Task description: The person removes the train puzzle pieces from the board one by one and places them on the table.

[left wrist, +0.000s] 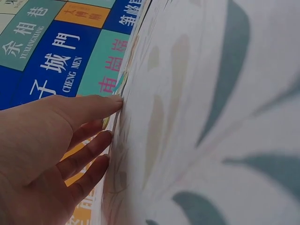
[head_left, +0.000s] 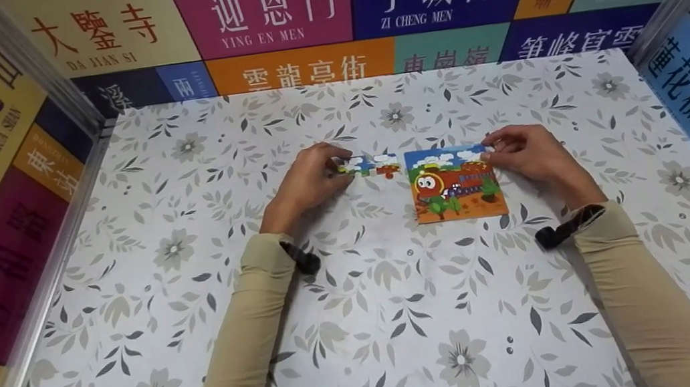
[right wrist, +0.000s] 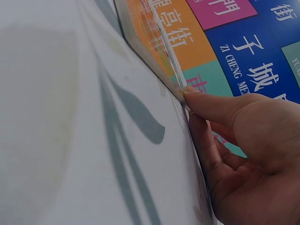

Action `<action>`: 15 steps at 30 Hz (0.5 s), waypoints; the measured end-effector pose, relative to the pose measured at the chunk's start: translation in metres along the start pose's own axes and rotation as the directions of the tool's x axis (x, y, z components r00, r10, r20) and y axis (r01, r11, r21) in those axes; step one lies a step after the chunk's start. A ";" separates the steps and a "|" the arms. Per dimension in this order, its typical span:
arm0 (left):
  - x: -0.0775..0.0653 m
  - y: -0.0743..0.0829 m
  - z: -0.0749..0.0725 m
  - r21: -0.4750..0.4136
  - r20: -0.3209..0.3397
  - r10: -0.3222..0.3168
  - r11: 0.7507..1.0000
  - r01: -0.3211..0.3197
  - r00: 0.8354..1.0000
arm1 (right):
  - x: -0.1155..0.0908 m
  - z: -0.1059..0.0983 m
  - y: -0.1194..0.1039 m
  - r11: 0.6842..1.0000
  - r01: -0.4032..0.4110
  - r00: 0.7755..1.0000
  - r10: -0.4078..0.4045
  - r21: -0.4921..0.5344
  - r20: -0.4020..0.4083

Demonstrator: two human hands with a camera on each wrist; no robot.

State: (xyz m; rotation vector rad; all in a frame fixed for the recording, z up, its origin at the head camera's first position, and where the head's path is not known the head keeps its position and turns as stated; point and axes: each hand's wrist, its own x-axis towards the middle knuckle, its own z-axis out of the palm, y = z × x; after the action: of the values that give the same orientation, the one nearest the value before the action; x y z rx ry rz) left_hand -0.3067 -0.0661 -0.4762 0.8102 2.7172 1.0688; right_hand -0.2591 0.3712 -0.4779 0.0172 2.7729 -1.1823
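A short strip of joined jigsaw puzzle pieces (head_left: 386, 167), with clouds, green and red on it, lies on the flowered table. My left hand (head_left: 313, 176) holds the strip's left end between thumb and index finger. In the left wrist view the left hand (left wrist: 61, 145) hides most of the strip. Just right of it lies a square picture board (head_left: 454, 186) showing a red train with a face. My right hand (head_left: 527, 151) pinches the board's upper right corner. Close up in the right wrist view, the thumb (right wrist: 211, 105) sits on the board's edge, index finger against its side.
The white tabletop (head_left: 363, 326) has a grey leaf and flower print. Upright panels (head_left: 272, 8) with coloured blocks and large characters border the table at the back and on both sides. A dark wrist camera (head_left: 553, 236) hangs by the right sleeve.
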 end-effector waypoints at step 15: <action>0.000 0.001 0.002 -0.011 0.011 -0.024 1.000 0.024 1.000 | 0.001 0.000 0.000 0.999 -0.039 0.999 0.039 -0.014 0.014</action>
State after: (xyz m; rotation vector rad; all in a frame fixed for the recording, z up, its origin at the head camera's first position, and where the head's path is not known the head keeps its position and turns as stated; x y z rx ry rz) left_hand -0.3054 -0.0645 -0.4768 0.7779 2.7028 1.0711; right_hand -0.2598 0.3712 -0.4774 0.0615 2.7548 -1.1501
